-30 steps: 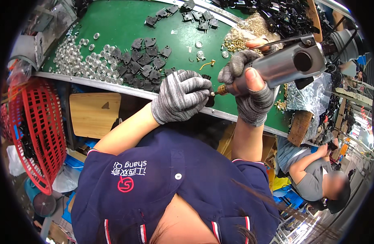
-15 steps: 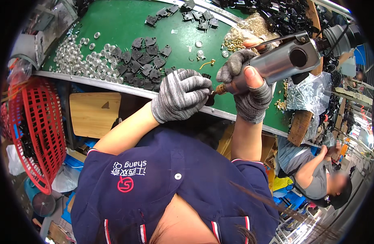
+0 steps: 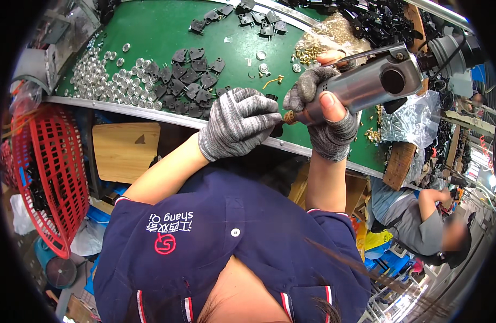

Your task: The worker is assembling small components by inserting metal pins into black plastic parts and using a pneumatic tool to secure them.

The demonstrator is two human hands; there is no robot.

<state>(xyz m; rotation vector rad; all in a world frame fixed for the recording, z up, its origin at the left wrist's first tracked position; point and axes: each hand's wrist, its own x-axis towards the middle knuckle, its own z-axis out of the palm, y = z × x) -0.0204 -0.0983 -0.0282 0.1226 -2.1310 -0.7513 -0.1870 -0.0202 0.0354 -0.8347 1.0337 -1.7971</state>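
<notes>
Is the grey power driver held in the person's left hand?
No, the right hand wraps around the grey power driver, while the left hand holds a small black part at the driver's tip.

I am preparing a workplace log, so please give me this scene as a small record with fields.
Left hand: gloved, holding a small black part, mostly hidden
Right hand: gloved, gripping a power tool, tip pointing toward that part
Table: green, metal edge
On table, left: round metal pieces, pile of black parts
On table, right: small brass-coloured pieces
Far left: red basket
Nearby: co-worker in grey
</notes>
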